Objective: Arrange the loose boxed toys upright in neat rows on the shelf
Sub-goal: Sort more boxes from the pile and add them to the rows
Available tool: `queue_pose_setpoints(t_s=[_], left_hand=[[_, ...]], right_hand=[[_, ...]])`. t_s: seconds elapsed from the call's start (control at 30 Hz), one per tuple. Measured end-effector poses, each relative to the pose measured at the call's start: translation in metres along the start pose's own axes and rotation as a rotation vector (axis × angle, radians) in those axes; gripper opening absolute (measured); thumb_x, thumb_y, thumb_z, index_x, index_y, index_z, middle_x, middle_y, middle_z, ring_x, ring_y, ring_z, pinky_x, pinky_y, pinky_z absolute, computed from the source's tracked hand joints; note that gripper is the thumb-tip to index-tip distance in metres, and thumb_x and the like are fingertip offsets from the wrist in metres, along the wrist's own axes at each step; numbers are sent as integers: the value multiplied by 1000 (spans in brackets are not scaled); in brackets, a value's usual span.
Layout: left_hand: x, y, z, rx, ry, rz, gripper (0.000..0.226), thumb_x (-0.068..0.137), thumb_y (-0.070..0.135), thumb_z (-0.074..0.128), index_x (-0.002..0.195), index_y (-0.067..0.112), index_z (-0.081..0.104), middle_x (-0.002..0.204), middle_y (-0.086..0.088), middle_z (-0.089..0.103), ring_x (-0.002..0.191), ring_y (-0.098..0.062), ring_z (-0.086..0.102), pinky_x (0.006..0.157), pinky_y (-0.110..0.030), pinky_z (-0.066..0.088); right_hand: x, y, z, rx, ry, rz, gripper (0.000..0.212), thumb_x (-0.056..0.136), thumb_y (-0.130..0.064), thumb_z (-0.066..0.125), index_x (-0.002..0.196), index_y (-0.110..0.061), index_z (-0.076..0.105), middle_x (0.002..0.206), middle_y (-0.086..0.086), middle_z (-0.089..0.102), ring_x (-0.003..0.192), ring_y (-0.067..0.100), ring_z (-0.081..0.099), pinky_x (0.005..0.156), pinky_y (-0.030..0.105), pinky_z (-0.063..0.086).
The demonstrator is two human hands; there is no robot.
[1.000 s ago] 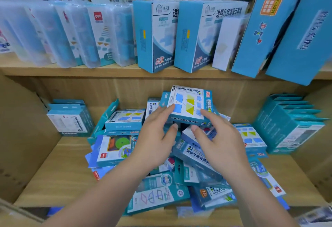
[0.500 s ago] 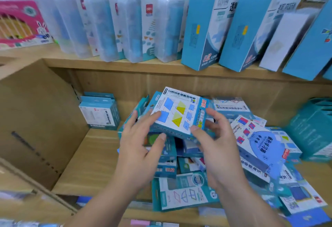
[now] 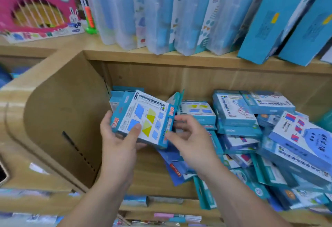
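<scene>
At shelf (image 3: 149, 173) left | box (image 3: 143, 117) carried leftward | left hand (image 3: 118, 142), right hand (image 3: 192, 140) grip

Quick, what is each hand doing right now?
Left hand: holds the toy box, thumb on its front.
Right hand: pinches the same box's right edge.

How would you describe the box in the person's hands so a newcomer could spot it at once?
Find the lower wooden shelf and go left of its heap of blue boxes. There the left hand and right hand grip the held box, white-faced with blue and yellow-green shapes. Unlike its neighbours, it alone is lifted and tilted.
</scene>
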State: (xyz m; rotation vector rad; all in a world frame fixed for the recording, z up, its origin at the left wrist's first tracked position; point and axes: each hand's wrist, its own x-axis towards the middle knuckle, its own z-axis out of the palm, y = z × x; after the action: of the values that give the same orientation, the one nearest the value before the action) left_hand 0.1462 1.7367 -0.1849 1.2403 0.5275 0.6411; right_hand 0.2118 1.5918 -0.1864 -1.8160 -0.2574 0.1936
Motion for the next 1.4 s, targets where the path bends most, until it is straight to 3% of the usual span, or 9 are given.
queue_pose_setpoints(t_s=[0.17, 0.3, 0.5, 0.7, 0.83, 0.97, 1.07, 1.23, 1.4], left_hand=[[22, 7, -45, 239, 8, 102, 90, 93, 5, 66, 151, 47, 13, 130, 13, 61, 102, -3, 69, 80, -33, 60], [31, 2, -64, 650, -5, 205, 81, 91, 11, 67, 148, 43, 19, 127, 10, 59, 111, -14, 63, 89, -31, 48], [45, -33, -71, 844, -27, 135, 69, 94, 10, 61, 146, 36, 25, 138, 0, 53, 115, -23, 58, 85, -29, 45], [55, -47, -61, 889, 5, 196, 68, 91, 7, 63, 146, 28, 29, 145, 0, 35, 119, -26, 55, 93, -36, 49], [57, -50, -56, 1073, -7, 307, 72, 88, 9, 65, 149, 27, 30, 159, 0, 15, 139, -29, 34, 107, -43, 42], [60, -52, -55, 1264, -19, 505, 64, 79, 7, 73, 139, 16, 52, 156, -13, 27, 137, -39, 30, 110, -54, 37], [59, -50, -51, 1271, -52, 632, 58, 78, 15, 73, 133, 17, 58, 154, -12, 33, 143, -41, 27, 115, -60, 26], [48, -21, -28, 957, -178, 672, 59, 92, 42, 54, 145, 18, 45, 149, -5, 43, 140, -22, 34, 115, -41, 30], [38, 8, 5, 720, -366, 566, 59, 89, 48, 59, 143, 32, 46, 134, 12, 57, 123, 0, 50, 102, -24, 40]], right_hand=[[49, -15, -10, -480, 256, -194, 35, 85, -46, 70, 116, -32, 62, 112, -13, 67, 111, 15, 58, 93, 33, 47], [87, -16, 1, -779, 237, -90, 58, 85, -62, 61, 133, -30, 53, 122, 2, 68, 117, 33, 51, 93, 39, 42], [103, -2, 23, -848, 280, -67, 52, 85, -64, 60, 124, -30, 56, 110, 3, 72, 108, 33, 52, 85, 41, 41], [104, -8, 26, -715, 273, -129, 38, 88, -37, 69, 123, -33, 57, 101, 4, 70, 104, 29, 56, 83, 42, 47], [98, -12, 24, -514, 262, -215, 35, 90, -25, 68, 120, -37, 55, 101, -2, 70, 77, 19, 62, 61, 29, 40], [85, -23, 11, -333, 304, -269, 38, 92, -20, 67, 123, -38, 55, 108, -5, 70, 69, 4, 59, 55, 15, 43], [70, -38, -1, -207, 274, -347, 44, 93, -15, 67, 126, -41, 53, 117, -13, 68, 88, -4, 64, 68, 14, 51], [47, -40, -19, -94, 234, -392, 46, 93, -19, 69, 125, -47, 51, 118, -10, 70, 111, 11, 66, 89, 47, 56], [27, -46, -45, 58, 169, -427, 42, 92, -6, 70, 120, -35, 58, 107, -2, 73, 99, 16, 70, 76, 42, 60]])
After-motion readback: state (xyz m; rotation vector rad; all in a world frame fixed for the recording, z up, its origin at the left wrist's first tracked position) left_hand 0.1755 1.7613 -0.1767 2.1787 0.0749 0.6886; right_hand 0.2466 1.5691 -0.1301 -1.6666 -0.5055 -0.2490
